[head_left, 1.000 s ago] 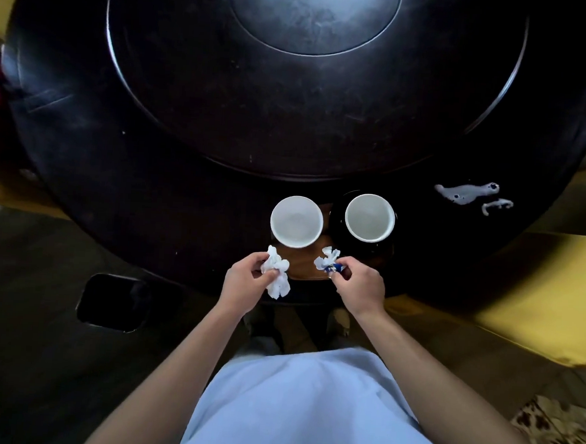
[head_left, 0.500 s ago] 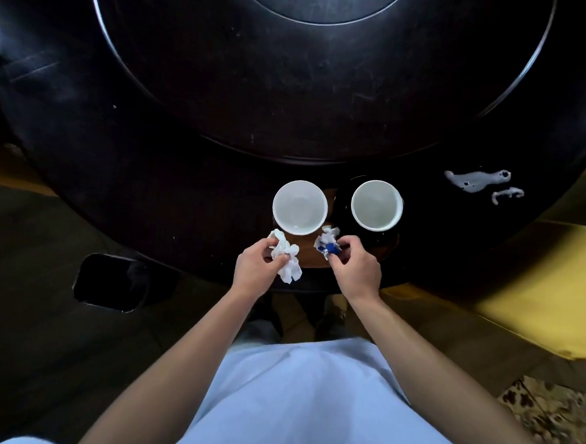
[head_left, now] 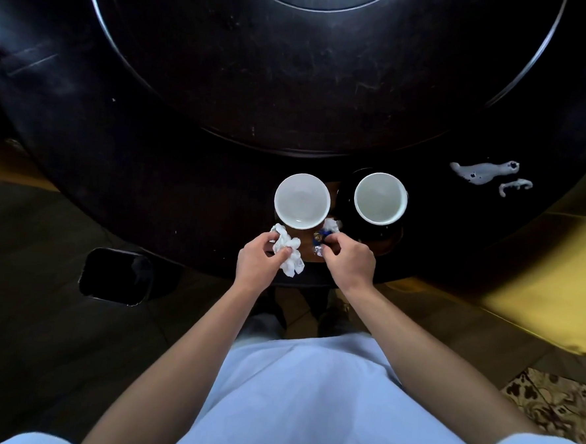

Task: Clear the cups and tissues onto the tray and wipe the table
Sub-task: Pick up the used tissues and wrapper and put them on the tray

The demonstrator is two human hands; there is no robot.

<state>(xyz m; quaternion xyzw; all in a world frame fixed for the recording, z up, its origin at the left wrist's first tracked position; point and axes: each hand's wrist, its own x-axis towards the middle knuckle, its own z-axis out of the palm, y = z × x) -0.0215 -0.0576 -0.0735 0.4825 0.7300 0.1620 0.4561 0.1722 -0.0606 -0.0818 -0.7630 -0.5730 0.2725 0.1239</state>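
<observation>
Both hands have neared the cups, fingers (head_left: 284, 253) pinching crumpled tissues (head_left: 288, 254).

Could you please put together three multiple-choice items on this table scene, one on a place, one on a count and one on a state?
1. Where does the white spill lie on the dark round table?
A. to the right of both cups
B. between the cups
C. to the left of both cups

2. How many round white cups stand by the near table edge?
A. one
B. two
C. three

3. What is the left hand doing?
A. resting flat on the table
B. gripping a cup
C. gripping a crumpled white tissue

Answers:
1 A: the spill lies beyond the right white cup.
2 B: only the left white cup and the right one show.
3 C: its fingers curl round the tissue, while the right hand pinches small blue-and-white scraps.
</observation>
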